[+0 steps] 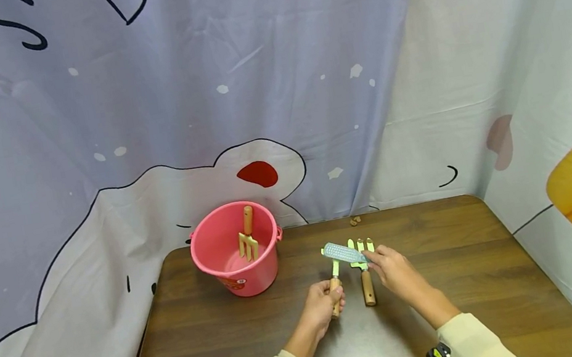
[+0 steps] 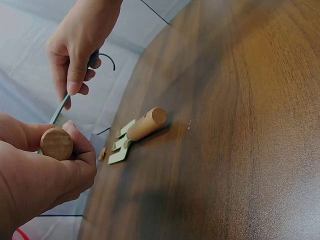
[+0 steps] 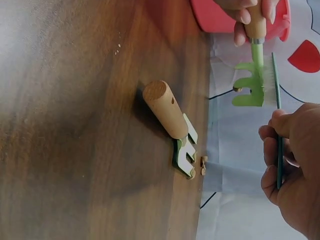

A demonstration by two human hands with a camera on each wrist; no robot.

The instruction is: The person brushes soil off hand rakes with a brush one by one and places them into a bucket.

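Note:
My left hand (image 1: pixel 320 305) grips the wooden handle of a small green hand rake (image 3: pixel 256 82), holding it above the table with its head raised. In my right hand (image 1: pixel 395 272) is a flat teal brush (image 1: pixel 344 253) with white bristles, pinched between thumb and fingers. In the right wrist view the bristles (image 3: pixel 269 82) appear to touch the back of the rake's head. Below and between the hands a green hand fork (image 1: pixel 368 291) with a wooden handle lies on the table, tines pointing away. The left wrist view shows the rake's handle end (image 2: pixel 56 144) inside the left fingers.
A pink bucket (image 1: pixel 258 281) stands at the table's back left, with another small fork (image 1: pixel 249 234) leaning inside it, handle up. Small brown crumbs (image 1: pixel 354 221) lie by the back edge of the wooden table (image 1: pixel 207 353). White specks (image 3: pixel 118 49) dot the tabletop. A printed curtain (image 1: pixel 270 81) hangs behind.

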